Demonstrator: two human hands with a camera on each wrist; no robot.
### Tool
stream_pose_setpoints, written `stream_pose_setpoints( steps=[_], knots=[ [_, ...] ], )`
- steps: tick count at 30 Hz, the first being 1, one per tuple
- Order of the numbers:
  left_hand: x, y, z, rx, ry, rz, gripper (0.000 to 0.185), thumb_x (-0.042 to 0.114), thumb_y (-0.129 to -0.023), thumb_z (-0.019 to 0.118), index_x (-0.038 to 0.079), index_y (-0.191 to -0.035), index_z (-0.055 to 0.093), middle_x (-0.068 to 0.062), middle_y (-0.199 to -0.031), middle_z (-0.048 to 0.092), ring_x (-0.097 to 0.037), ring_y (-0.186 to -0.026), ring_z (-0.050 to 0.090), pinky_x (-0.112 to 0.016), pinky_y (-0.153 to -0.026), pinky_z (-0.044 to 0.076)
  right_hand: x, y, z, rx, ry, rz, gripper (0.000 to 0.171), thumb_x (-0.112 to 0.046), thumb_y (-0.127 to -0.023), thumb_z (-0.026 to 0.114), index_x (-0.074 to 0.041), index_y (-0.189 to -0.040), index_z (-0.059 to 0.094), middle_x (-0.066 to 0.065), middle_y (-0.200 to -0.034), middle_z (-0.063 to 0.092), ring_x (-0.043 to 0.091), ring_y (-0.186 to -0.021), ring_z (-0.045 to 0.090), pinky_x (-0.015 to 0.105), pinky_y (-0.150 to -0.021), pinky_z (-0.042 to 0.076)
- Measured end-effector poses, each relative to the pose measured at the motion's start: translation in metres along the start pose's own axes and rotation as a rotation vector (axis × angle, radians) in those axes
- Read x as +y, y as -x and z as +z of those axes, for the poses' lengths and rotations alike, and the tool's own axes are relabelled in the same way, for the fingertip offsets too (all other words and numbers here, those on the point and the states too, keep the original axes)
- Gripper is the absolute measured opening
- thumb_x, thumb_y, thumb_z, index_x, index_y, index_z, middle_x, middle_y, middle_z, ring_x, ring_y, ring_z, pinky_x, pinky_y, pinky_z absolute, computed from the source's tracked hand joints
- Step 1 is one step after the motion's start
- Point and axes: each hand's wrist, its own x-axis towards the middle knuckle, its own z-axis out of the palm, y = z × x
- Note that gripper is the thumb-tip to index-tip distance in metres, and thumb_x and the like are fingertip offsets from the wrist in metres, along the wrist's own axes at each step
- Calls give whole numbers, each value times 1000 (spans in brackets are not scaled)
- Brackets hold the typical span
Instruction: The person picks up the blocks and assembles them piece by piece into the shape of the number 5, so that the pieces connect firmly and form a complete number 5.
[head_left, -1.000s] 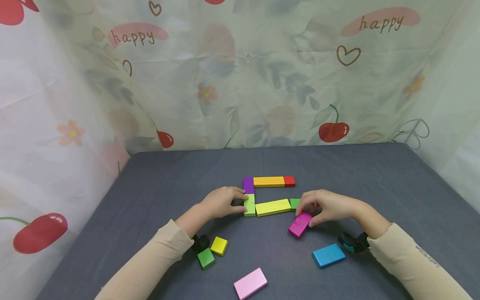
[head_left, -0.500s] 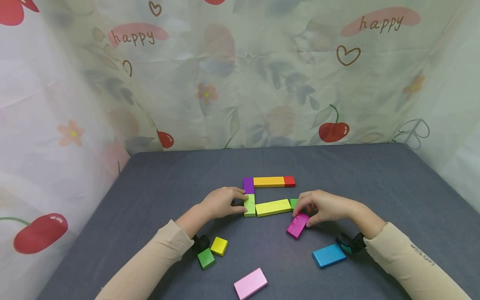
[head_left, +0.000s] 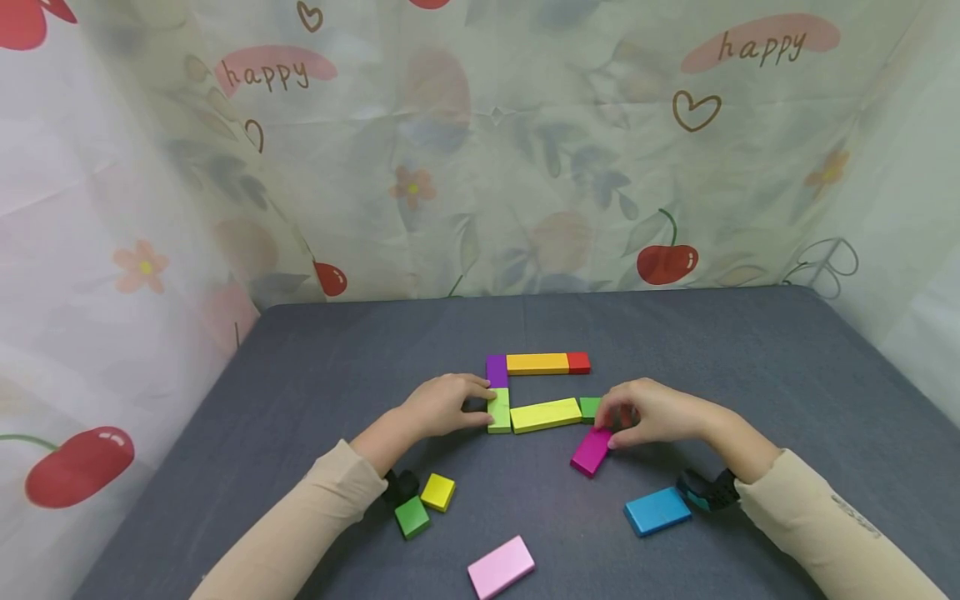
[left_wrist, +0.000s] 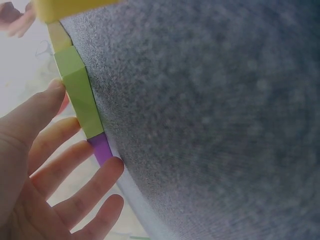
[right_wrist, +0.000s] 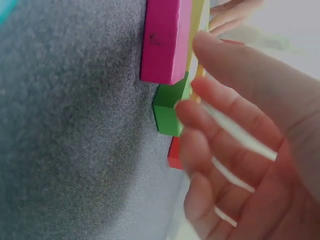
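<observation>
My left hand (head_left: 444, 407) is beside a light green block (head_left: 498, 420), its thumb and fingertips touching it and the purple block (head_left: 497, 371) beyond. In the left wrist view its fingers are spread and nearly straight. A magenta block (head_left: 589, 453) lies slanted on the cloth next to my right hand (head_left: 660, 410), whose thumb and index fingertips are at its far right end. Loosely bent fingers, not wrapped round the block, show in the right wrist view. Behind the magenta block, a green block (right_wrist: 168, 120) meets the end of a long yellow block (head_left: 546, 415).
An orange block (head_left: 537, 364) and a red block (head_left: 579, 362) continue the row from the purple one. Loose blocks lie nearer: yellow (head_left: 438, 492), green (head_left: 412, 517), pink (head_left: 502, 567) and blue (head_left: 657, 511). A dark grey cloth (head_left: 360, 342) covers the table, with printed curtains behind.
The magenta block has shifted slightly left. My right hand moved a little left with it, then back right. The left hand has stayed in place.
</observation>
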Motion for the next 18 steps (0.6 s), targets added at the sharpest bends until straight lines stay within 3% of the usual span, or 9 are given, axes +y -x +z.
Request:
stream_pose_setpoints(
  steps=[6, 18],
  knots=[
    [-1, -1, 1, -2, -2, 8, 43, 37, -87, 65, 15, -124, 62, -4, -131, 58, -23, -125, 52, -44, -105, 42, -6, 5, 1, 39, -10, 102, 22, -30, -78, 74, -13, -87, 64, -8, -74, 58, 3, -63, 49, 18, -56, 44],
    [-2, -1, 0, 0, -2, 13, 43, 36, -86, 65, 15, -123, 63, -5, -131, 59, -23, -125, 52, -43, -104, 43, -9, 4, 8, 39, -122, 225, 24, -29, -78, 74, -8, -86, 65, -4, -72, 62, 7, -64, 51, 19, -56, 44]
  ],
)
